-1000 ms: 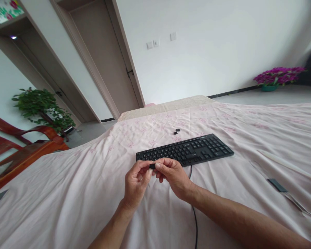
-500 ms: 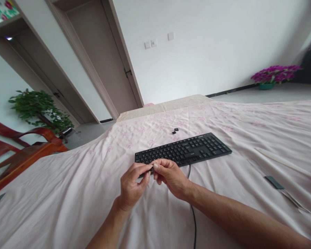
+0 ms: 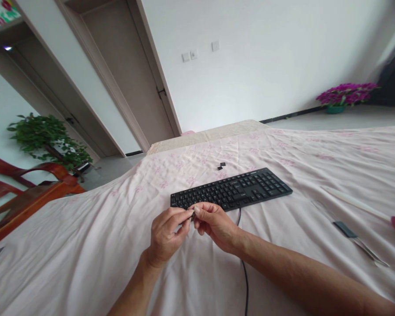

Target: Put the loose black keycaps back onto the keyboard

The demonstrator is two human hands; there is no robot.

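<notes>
My left hand (image 3: pixel 169 235) and my right hand (image 3: pixel 216 224) meet fingertip to fingertip over the near left edge of a black keyboard (image 3: pixel 242 188). Both pinch one small dark object (image 3: pixel 192 216), mostly hidden by the fingers, so its kind cannot be made out. The keyboard lies at a slant on the cloth, and its cable (image 3: pixel 246 274) runs toward me past my right wrist. Beyond its far edge rest two small black pieces (image 3: pixel 221 166) that look like keycaps.
A pink-patterned cloth (image 3: pixel 95 245) covers the surface in folds. To the right lie a tool with a dark grip and thin metal prongs (image 3: pixel 345 229) and a pale stick with a red end (image 3: pixel 358 203). A wooden chair (image 3: pixel 57 175) stands at left.
Both hands stay together with the small object, their fingers shifting only slightly. The whole view has moved a little with the head.
</notes>
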